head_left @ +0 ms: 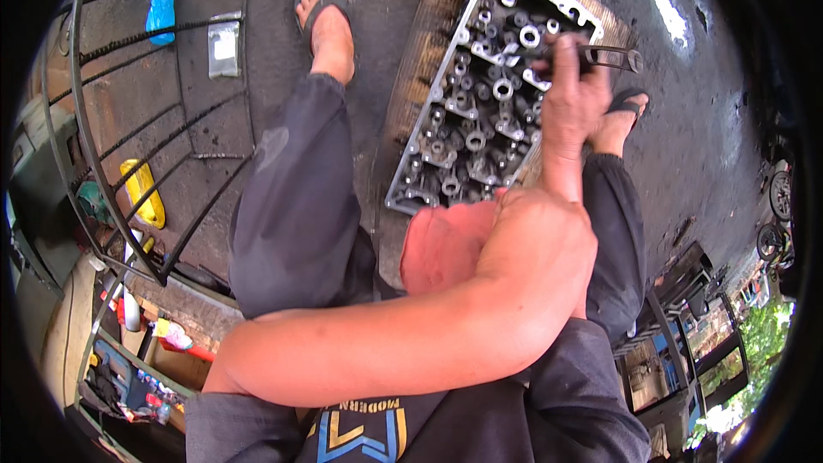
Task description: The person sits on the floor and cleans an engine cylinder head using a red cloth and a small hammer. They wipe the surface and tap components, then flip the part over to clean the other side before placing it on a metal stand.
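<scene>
My left forearm crosses in front of me, and my left hand (544,231) lies bent over my right forearm. The left fingers are hidden. Beside that hand a red, cloth-like piece (441,244) shows, partly covered by my arm. My right hand (576,99), slightly blurred, is closed around a dark metal hand tool (613,58) with a silvery end pointing right. This hand is over the right side of an engine cylinder head (476,141), a long metal casting with several round bores and springs. The tool's other end overlaps the casting; contact is unclear.
Cardboard (399,111) lies under the casting on dark ground. At left stands a black metal frame (111,180), with a blue plastic bag (160,10), a clear packet (225,47) and a yellow package (142,194) around it. My sandalled feet flank the casting.
</scene>
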Available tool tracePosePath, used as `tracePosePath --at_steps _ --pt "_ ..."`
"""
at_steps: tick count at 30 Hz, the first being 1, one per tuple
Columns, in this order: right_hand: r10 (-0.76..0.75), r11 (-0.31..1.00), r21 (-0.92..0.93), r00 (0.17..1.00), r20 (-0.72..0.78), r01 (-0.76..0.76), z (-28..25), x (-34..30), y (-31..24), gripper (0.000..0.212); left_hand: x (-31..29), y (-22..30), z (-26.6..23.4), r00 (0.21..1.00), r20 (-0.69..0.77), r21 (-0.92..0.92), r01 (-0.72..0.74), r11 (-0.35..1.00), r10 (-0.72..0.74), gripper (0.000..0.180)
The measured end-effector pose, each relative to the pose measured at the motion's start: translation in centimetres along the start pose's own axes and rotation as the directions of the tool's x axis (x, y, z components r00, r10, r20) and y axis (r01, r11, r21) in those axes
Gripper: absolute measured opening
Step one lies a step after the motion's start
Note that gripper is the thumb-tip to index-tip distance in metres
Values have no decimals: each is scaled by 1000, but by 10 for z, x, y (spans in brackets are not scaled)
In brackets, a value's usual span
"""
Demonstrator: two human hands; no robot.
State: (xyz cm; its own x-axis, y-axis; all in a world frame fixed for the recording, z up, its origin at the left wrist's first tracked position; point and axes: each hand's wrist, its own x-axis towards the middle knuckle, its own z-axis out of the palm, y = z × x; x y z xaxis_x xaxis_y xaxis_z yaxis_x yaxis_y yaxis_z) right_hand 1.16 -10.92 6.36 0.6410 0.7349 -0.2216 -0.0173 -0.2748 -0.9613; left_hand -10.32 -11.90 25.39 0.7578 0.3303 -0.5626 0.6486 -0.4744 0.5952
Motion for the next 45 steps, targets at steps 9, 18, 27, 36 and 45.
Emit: tracePosePath --at_steps 9,18,27,36,45 --pt "-297 955 45 952 79 294 -2 -7 -30 12 -4 1 4 998 -68 145 20 989 -11 18" --pt "-320 943 120 944 77 310 -8 1 -31 18 -4 3 4 994 88 154 -77 985 64 20" --pt "160 983 -92 987 -12 -161 16 -2 16 19 -4 7 -5 998 57 170 1 986 -11 19" --pt "-320 946 24 944 -78 323 -48 -12 -43 19 -6 10 1 998 -51 124 -27 992 33 21" --pt "166 982 -87 986 -26 -168 -32 -2 10 30 0 2 8 998 -37 68 -39 997 42 20"
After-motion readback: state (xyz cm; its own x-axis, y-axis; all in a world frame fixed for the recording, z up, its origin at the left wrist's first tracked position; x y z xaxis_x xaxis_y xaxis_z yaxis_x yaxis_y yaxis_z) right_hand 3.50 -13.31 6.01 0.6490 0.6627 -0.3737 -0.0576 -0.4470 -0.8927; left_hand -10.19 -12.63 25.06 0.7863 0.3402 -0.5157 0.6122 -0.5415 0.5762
